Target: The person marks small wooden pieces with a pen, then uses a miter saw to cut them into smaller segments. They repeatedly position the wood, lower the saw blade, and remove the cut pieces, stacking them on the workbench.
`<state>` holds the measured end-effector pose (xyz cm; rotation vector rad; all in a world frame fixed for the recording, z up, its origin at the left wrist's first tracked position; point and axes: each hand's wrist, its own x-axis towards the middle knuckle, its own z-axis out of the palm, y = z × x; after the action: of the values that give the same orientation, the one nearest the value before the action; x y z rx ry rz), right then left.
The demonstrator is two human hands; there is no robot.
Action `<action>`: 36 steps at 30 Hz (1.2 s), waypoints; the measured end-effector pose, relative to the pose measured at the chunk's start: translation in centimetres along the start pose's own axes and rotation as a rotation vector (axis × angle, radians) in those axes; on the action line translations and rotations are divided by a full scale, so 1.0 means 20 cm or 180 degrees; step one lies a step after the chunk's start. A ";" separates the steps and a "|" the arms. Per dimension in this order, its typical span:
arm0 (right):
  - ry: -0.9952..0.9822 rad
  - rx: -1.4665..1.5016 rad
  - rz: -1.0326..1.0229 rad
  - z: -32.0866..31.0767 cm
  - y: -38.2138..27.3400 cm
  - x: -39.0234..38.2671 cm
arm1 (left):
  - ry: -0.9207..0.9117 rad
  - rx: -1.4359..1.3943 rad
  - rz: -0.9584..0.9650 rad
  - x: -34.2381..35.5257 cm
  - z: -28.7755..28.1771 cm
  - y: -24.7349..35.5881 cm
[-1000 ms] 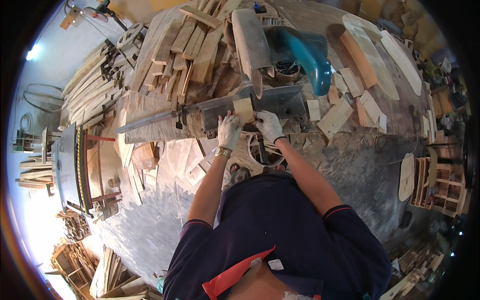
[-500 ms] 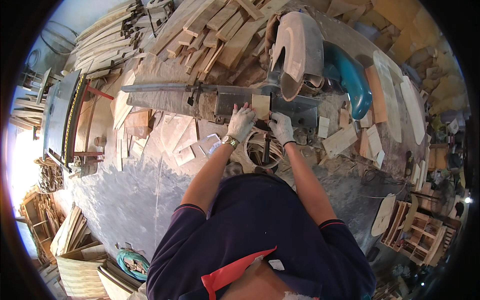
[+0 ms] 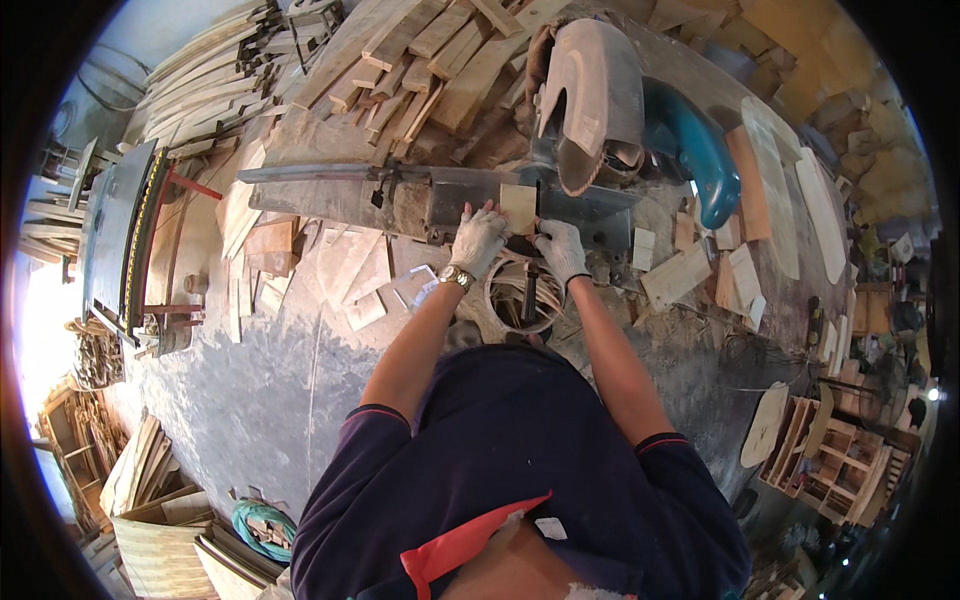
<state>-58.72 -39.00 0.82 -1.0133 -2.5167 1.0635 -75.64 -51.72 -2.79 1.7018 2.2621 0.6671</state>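
Note:
My left hand (image 3: pixel 478 240) wears a pale work glove, its fingers apart and resting on the metal saw base (image 3: pixel 455 195) beside a small pale wood block (image 3: pixel 517 208). My right hand (image 3: pixel 559 247), also gloved, has its fingers curled at the block's right lower edge, gripping it. The block lies flat in the base. Just above and to the right, the teal-handled power saw (image 3: pixel 715 195) has its toothed blade (image 3: pixel 580 175) showing under a dusty guard. A long metal rail (image 3: pixel 310 172) runs leftward from the base. My left fingertips' exact contact with the block is unclear.
Stacked boards (image 3: pixel 430 60) fill the bench's back left; offcuts (image 3: pixel 670 275) and long shaped boards (image 3: pixel 815 210) lie at right. A round container of scraps (image 3: pixel 505 295) sits below my hands. A dark-topped machine table (image 3: pixel 125 240) stands at left, wooden crates (image 3: pixel 835 460) at lower right.
The view has swung, so bench and saw appear farther right and the blade shows more. Both hands stay at the block; little differs over the last half second.

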 end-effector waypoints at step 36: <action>0.0922 -0.0802 0.1890 -0.51 -0.35 -0.59 | 0.0213 0.0021 0.0224 0.01 0.04 0.01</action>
<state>-49.14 -44.84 13.68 -1.9111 -2.1927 0.6529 -75.18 -51.30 -3.45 1.7952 2.2600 0.7432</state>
